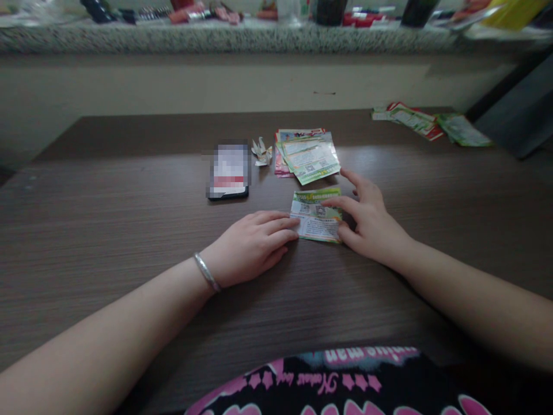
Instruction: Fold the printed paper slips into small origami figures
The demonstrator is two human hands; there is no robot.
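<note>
Has phone at left, crumpled scrap just beside; could brush either by sweeping left hand carelessly forward. Lays that hand low, fingers nearly straight, closed on nothing, tips at left edge of packet. Might crease or skid packet by pressing unevenly, given smooth table. Has packet flat between both hands, just nearer than loosely fanned stack and apart from it. Spreads right hand half open, one finger over packet, thumb at right edge; cannot tell whether pinching. Could drag stack askew with farther fingertip, poised by near corner. Has pile far right, well clear of such slips.
</note>
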